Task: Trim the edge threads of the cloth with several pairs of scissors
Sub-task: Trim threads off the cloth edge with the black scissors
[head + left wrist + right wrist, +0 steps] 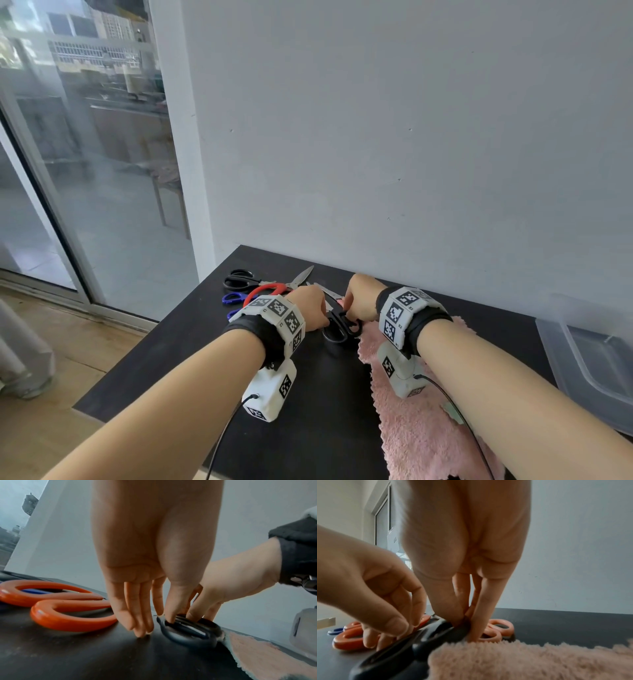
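Note:
Black-handled scissors (337,330) (188,631) (402,653) lie on the black table (308,428), at the left edge of a fluffy pink cloth (421,428) (257,655) (522,661). My left hand (308,305) (154,622) pinches them with the thumb on a handle loop, while its other fingers point down and touch the table. My right hand (359,301) (467,622) grips the other handle loop from above, with thumb and fingers closed on its rim. The blades are hidden under the hands.
More scissors lie at the back left: an orange-handled pair (263,291) (68,615), a blue-handled pair (233,298), another black pair (239,279). A small pink-handled pair (498,628) sits behind my right fingers. A clear plastic bin (589,349) stands at the right. The wall is close behind.

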A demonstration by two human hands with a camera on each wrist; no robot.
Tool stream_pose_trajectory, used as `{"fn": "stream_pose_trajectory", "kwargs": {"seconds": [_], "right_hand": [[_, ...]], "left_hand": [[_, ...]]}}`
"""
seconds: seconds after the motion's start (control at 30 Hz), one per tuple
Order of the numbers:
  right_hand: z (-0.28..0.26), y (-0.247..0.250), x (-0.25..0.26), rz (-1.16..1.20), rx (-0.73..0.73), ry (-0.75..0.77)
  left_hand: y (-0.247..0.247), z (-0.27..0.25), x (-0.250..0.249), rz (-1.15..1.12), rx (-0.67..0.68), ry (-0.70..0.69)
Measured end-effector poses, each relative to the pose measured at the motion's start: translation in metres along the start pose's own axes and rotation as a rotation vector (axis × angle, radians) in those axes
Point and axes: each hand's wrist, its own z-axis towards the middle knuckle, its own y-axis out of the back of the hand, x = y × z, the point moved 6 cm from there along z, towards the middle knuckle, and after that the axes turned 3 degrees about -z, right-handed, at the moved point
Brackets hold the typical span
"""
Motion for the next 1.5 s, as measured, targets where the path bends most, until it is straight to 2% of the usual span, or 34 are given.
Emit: {"fn": "stream_pose_trajectory", "kwargs": {"seconds": [0.1,0.2,0.37,0.47,0.73,0.97,1.17,1.5], "right_hand": [[-0.008,0.01,-0.001,0.04,-0.01,0.005],[-0.014,0.021,-0.007,0.126,-0.037,-0.012],[-0.023,0.036,-0.021,0.277,-0.161,0.013],[-0.033,0.042,-0.029,0.376,-0.212,0.038],[-0.069,0.044,-0.039,0.729,-0.185,0.12],[-0.083,0.046,-0.051,0.758,-0.27,0.151],[-0.088,0.051,-0.052,0.618,-0.379,0.179],[-0.094,0.053,-0.06,0.652,-0.401,0.203]], "left_hand": [[0.008,-0.003,0.0,-0.029,-0.056,-0.011],[0.012,-0.006,0.0,-0.091,-0.05,-0.001],[0.016,-0.006,-0.007,-0.384,0.012,0.035],[0.022,-0.008,-0.018,-0.481,-0.01,0.011],[0.028,-0.021,-0.052,-0.567,-0.111,-0.052],[0.029,-0.03,-0.07,-0.749,-0.068,-0.1],[0.028,-0.031,-0.079,-0.725,-0.027,-0.149],[0.03,-0.031,-0.078,-0.699,-0.072,-0.125]]}}
